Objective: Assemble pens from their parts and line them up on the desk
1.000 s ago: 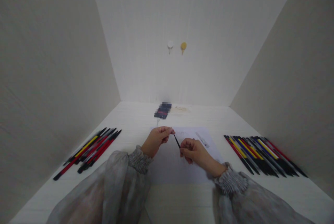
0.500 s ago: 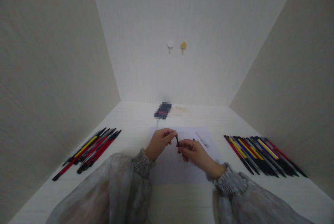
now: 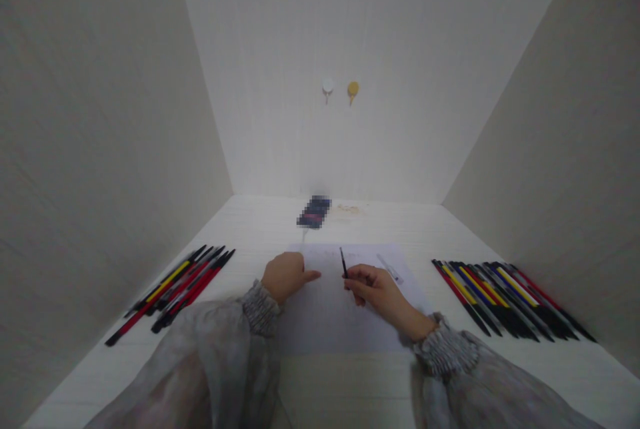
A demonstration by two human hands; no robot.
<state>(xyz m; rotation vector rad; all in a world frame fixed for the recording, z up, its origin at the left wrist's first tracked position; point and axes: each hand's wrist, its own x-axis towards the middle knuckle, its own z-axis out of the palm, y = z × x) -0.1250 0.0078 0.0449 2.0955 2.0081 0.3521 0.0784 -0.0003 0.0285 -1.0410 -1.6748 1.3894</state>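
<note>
1. A sheet of paper (image 3: 340,332) lies mid-table (image 3: 345,389).
2. Behind it, near the back wall (image 3: 290,142), lies a phone (image 3: 314,213), with a cable (image 3: 305,237) running from it toward the paper.
3. Two hooks (image 3: 327,87) sit side by side on that wall, above the phone.
4. Left of the paper lies a pile of pens (image 3: 170,280); to its right, a row of pens (image 3: 493,299).
5. The left hand (image 3: 285,275) is over the paper's left edge.
6. The right hand (image 3: 375,290) holds a refill (image 3: 343,262) above the paper.
7. A pen barrel (image 3: 389,269) lies on the paper, behind the right hand.

The bare left hand (image 3: 286,274) extends its thumb inward, hidden fingers seemingly curled; the bare right hand (image 3: 373,287) pinches.
</note>
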